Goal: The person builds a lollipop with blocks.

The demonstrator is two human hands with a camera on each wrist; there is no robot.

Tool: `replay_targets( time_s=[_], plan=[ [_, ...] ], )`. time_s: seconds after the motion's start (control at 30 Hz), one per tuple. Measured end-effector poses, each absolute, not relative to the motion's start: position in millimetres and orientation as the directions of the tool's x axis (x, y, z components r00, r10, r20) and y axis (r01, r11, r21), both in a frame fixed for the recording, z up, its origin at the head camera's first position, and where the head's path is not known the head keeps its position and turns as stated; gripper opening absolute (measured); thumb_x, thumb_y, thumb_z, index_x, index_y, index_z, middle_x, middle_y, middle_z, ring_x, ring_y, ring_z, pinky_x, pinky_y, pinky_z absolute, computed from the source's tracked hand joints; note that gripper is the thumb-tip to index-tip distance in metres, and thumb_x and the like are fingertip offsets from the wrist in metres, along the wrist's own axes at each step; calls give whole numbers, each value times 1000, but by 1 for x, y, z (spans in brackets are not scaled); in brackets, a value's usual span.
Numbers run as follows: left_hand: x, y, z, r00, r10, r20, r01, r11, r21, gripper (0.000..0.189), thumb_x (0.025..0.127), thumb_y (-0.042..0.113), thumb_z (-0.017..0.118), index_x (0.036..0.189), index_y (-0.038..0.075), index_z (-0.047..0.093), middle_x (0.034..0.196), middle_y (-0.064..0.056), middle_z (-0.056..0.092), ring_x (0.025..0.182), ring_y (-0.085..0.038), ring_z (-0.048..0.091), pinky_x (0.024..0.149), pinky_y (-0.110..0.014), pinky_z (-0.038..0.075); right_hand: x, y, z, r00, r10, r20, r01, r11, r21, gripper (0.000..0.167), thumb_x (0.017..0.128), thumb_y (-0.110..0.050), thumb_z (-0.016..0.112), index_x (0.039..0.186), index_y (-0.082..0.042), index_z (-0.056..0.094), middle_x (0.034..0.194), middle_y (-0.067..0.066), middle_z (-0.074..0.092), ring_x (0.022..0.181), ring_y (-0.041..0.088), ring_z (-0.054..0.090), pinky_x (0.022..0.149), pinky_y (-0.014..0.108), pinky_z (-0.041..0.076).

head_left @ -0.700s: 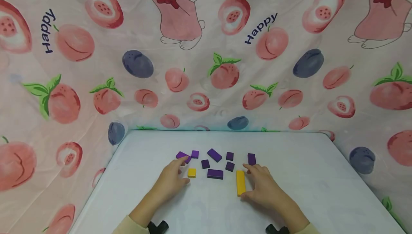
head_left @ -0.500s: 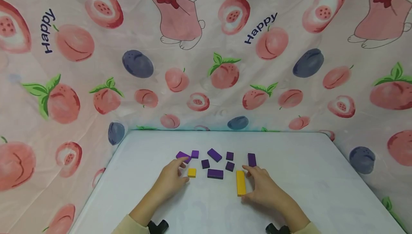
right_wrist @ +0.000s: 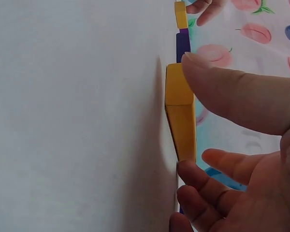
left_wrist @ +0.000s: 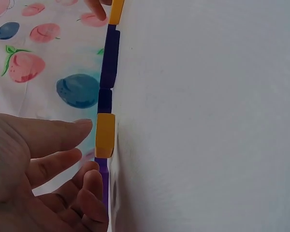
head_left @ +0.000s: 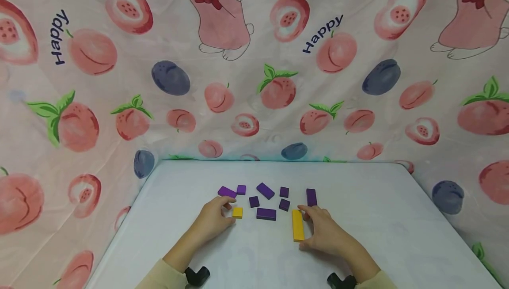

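Observation:
My left hand [head_left: 212, 218] is beside a small yellow cube [head_left: 237, 212], thumb and bent fingers spread on its left side. A narrow gap shows between thumb tip and cube [left_wrist: 105, 135] in the left wrist view. My right hand [head_left: 324, 229] pinches a long yellow block [head_left: 297, 226] end to end, thumb at the near end and a fingertip at the far end. In the right wrist view the thumb overlaps a corner of the long block [right_wrist: 180, 92]. The long block lies on the white table [head_left: 254, 262].
Beyond and between the hands lie several purple blocks, among them a long one [head_left: 266, 214], a slanted one [head_left: 265, 191] and one past the right fingertips [head_left: 311, 197]. A fruit-print cloth [head_left: 254, 143] hangs behind the table's far edge.
My left fingers have drawn back from the purple block at the left and closed in near the yellow cube. My right fingertips have shifted slightly left to the long yellow block's far end.

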State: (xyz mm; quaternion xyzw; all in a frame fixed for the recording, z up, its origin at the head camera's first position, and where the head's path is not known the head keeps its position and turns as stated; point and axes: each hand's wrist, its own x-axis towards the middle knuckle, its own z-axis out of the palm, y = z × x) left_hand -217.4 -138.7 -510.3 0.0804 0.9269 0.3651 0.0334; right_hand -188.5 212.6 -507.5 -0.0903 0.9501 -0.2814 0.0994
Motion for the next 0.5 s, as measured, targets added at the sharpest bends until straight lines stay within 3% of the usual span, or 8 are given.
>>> replay_targets(
  time_s=[0.5],
  plan=[
    [-227,-137,-517,-983,179,-50,95,715,692,42,86,13,89,125,15,75,102,2,67,87,-18,55,84,-35,50,-193,209,-509,-960,-230,-157,-106,825,-556,104,65,-25,103,155,-15,52,120,-3,59,117,21,49,115,56,50]
  ],
)
